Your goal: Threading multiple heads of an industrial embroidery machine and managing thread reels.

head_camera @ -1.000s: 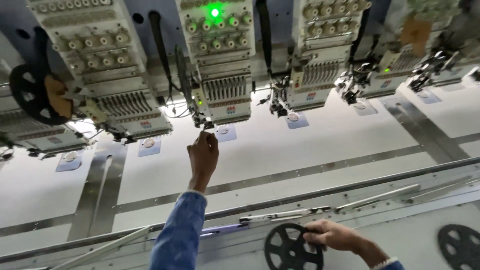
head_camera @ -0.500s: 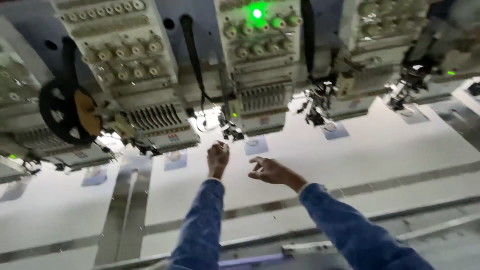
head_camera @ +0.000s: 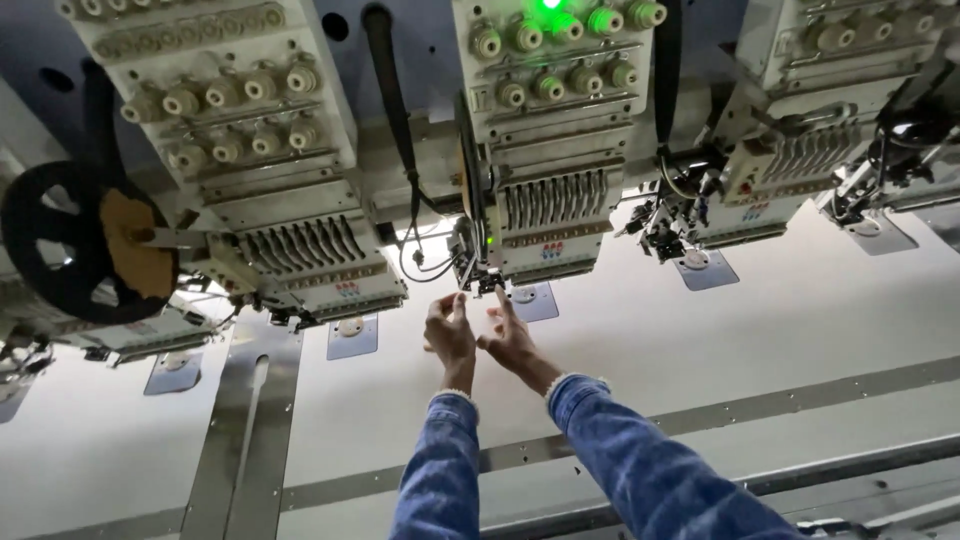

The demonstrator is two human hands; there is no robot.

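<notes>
White machine bed (head_camera: 700, 340) below; my right hand (head_camera: 512, 338) has joined left hand (head_camera: 449, 330) at needle (head_camera: 484, 284), fingers loosely open, holding nothing I can see.

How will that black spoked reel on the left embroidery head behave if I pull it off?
The black spoked reel looks mostly open, so probably light. It is round, so likely to roll if set on edge. The tan disc at its hub may slip loose.

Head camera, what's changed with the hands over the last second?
The right hand let go of the black reel at the near rail and came forward beside the left hand. Both now reach up at the needle area of the green-lit embroidery head. The white machine bed looks unchanged.
</notes>
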